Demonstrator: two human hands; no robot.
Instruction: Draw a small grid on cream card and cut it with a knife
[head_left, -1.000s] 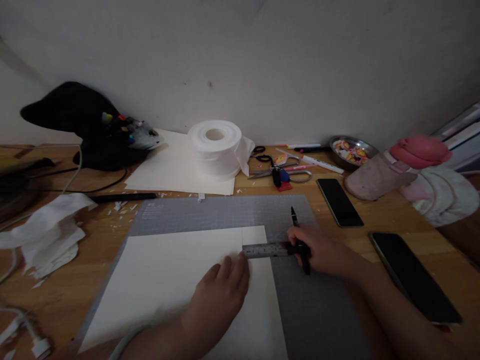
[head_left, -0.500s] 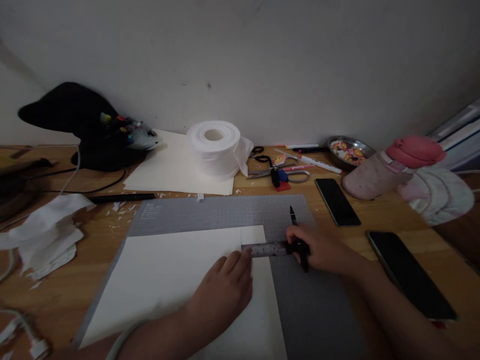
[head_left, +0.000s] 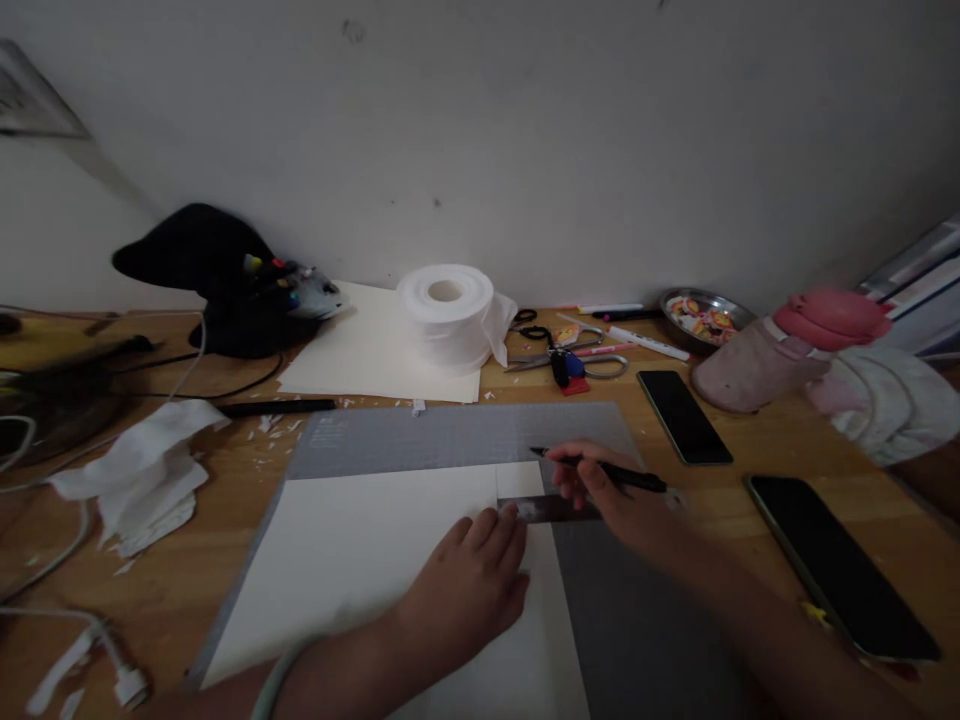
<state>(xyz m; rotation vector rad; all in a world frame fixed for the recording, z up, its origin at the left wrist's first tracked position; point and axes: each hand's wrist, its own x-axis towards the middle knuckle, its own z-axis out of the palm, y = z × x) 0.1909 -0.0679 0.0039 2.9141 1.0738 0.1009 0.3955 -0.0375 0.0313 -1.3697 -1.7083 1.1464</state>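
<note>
My left hand (head_left: 472, 580) rests on a large white sheet of paper (head_left: 360, 540), its fingers curled together and pressing down the left end of a short metal ruler (head_left: 559, 509). The ruler lies across the right part of the sheet and sticks out past its edge. A thin upright line marks the paper just above the ruler. In my right hand (head_left: 607, 490) is a slim black pen (head_left: 626, 475), its pointed tip facing left, above the sheet's upper right corner. Beneath the paper lies a grey cutting mat (head_left: 465, 430).
Behind the mat stand a roll of tissue (head_left: 446, 330) and more white paper (head_left: 352, 350). Scissors (head_left: 607, 365), markers (head_left: 649, 343) and a metal bowl (head_left: 709, 318) lie back right. Two phones (head_left: 684, 418) and a pink bottle (head_left: 765, 360) are rightward; crumpled tissue (head_left: 146, 475) and cables leftward.
My right hand has let go of the ruler's right end and turned the pen from upright to nearly flat, tip leftward. My left hand keeps its place on the ruler. The view has shifted slightly.
</note>
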